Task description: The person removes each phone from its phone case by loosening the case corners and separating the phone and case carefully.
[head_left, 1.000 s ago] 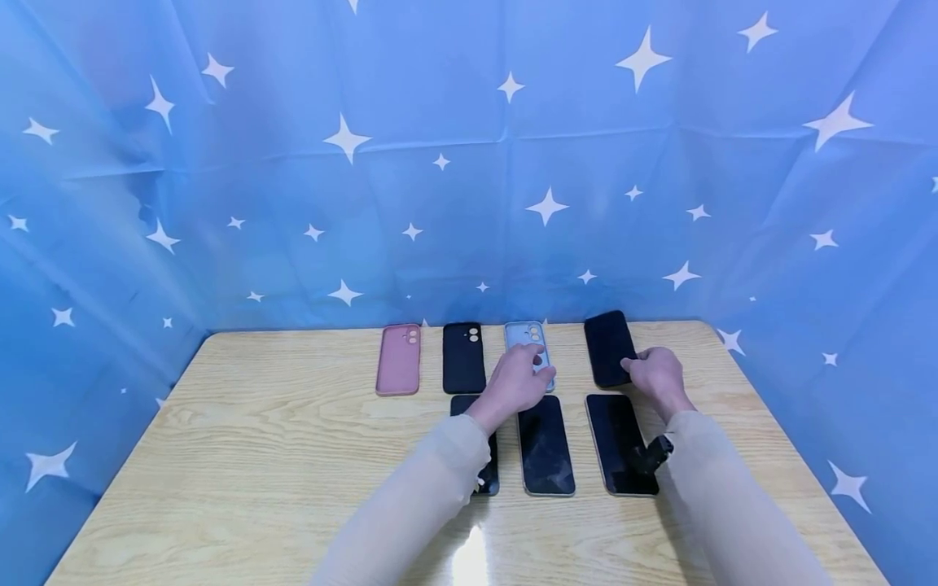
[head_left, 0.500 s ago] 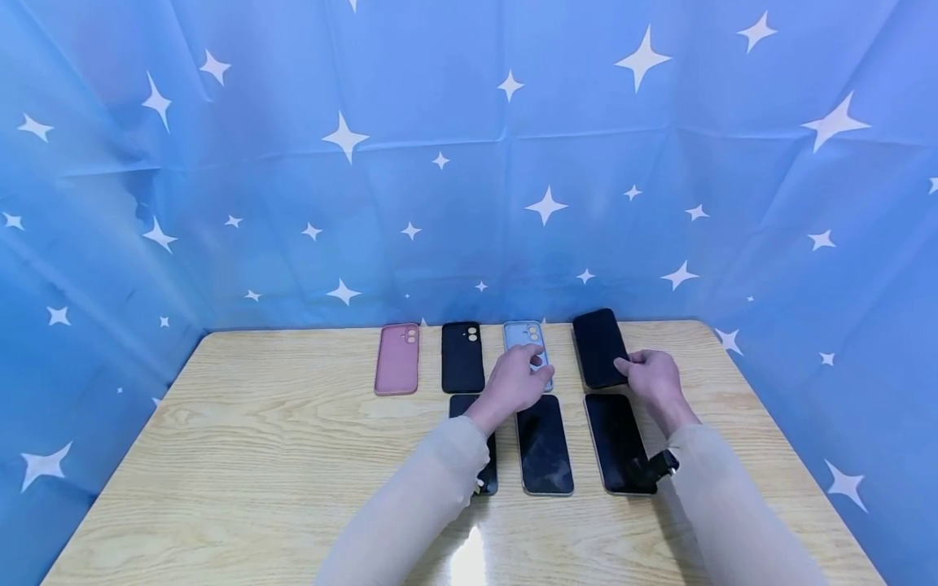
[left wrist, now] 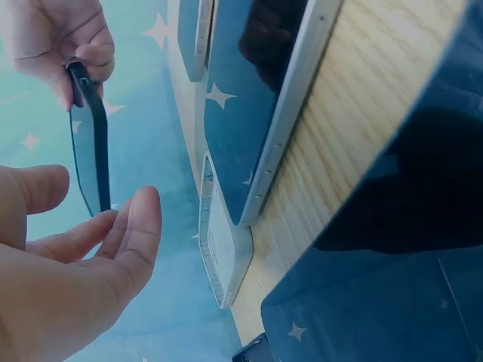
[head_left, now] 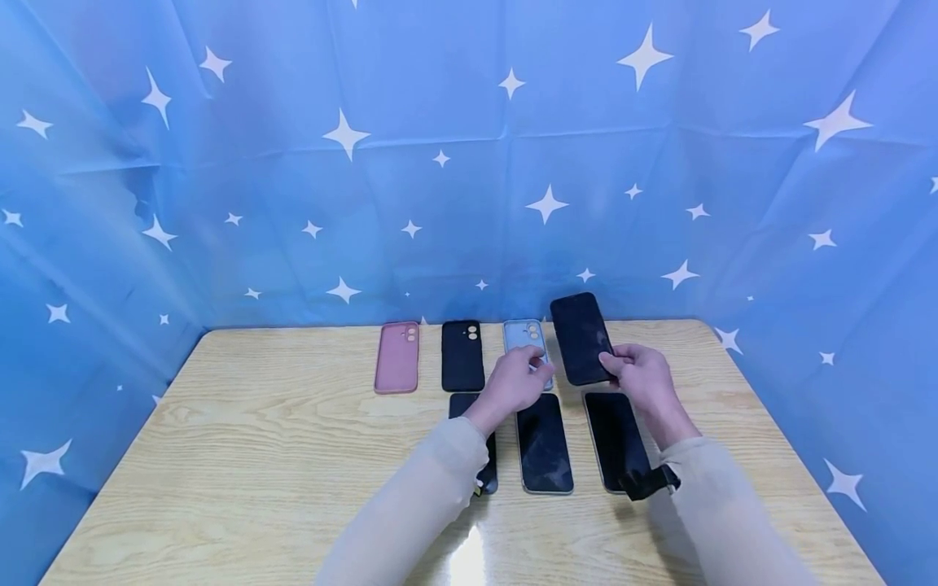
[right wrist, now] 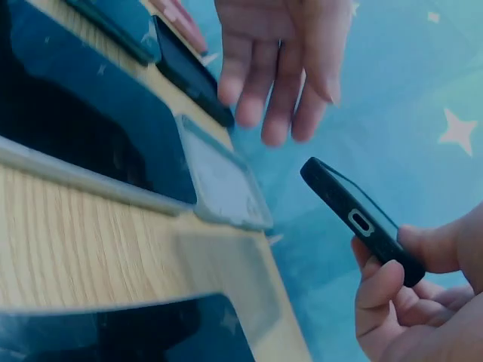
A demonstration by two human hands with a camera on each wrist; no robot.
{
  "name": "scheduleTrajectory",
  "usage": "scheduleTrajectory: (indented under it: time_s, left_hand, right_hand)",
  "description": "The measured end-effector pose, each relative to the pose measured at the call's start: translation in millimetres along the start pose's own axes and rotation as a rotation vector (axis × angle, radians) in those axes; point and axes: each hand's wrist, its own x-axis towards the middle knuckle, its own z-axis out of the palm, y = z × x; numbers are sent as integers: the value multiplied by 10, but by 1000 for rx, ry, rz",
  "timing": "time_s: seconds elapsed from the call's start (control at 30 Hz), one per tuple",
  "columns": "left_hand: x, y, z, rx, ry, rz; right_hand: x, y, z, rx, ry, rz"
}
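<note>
My right hand [head_left: 643,381] pinches a phone in a dark case [head_left: 579,338] between thumb and fingers, by its lower right edge. The phone is raised off the table and tilted, black screen towards me; the case's port cutout shows in the right wrist view. My left hand [head_left: 515,381] hovers over a light blue phone case [head_left: 522,330], partly hiding it. Its fingers are loosely bent and hold nothing; a small gap parts them from the held phone in the right wrist view [right wrist: 279,90].
A pink phone case [head_left: 397,358] and a black phone case [head_left: 462,358] lie to the left in the back row. Nearer me are three phones, screens up: one left [head_left: 489,464] under my left wrist, one middle [head_left: 545,448], one right [head_left: 615,435]. A starred blue curtain [head_left: 440,195] surrounds the wooden table [head_left: 256,456].
My right hand has brought the cased phone leftward and raised it, closer to my left hand and the light blue case. The left hand has stayed almost still.
</note>
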Motion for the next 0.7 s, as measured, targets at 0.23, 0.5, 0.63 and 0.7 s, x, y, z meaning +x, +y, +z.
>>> scheduleTrajectory:
  time_s: [0.23, 0.5, 0.63, 0.7]
  left_hand:
    - [-30, 41, -9, -57, -20, -46]
    - [-81, 56, -24, -111, -3, -76]
    - [-94, 23, -6, -206, -8, -81]
    - [-103, 12, 2, -256, -8, -86]
  right_hand:
    - [-88, -35, 89, 106, 14, -55]
    - [-158, -75, 220, 220, 17, -60]
    - [-188, -83, 264, 250, 14, -65]
    - [-201, -85, 277, 254, 2, -71]
